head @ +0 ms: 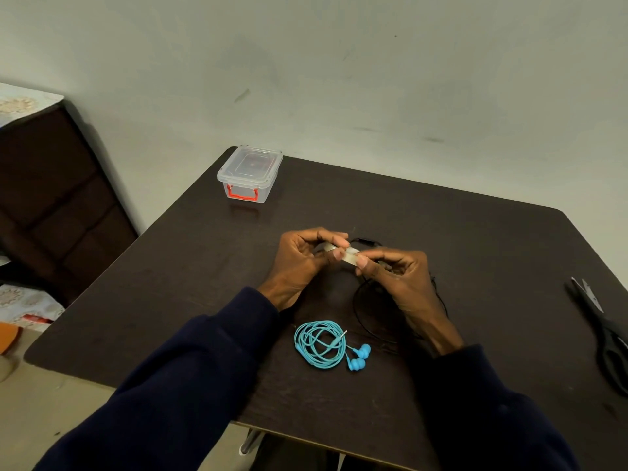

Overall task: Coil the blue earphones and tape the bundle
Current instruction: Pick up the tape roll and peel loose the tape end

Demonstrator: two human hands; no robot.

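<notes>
The blue earphones [323, 345] lie coiled in a loose ring on the dark table [170, 300], with both earbuds at the lower right of the coil and the plug across its middle. Above them, both hands hold a clear tape roll [343, 253] in the air. My left hand [302, 263] grips the roll from the left. My right hand [394, 277] pinches its right end between thumb and fingers. Neither hand touches the earphones.
A black earphone cable [365, 314] lies under my right hand. Black scissors [601, 331] rest near the table's right edge. A clear lidded box with red clips [249, 173] stands at the far left corner. A dark cabinet [51, 198] is to the left.
</notes>
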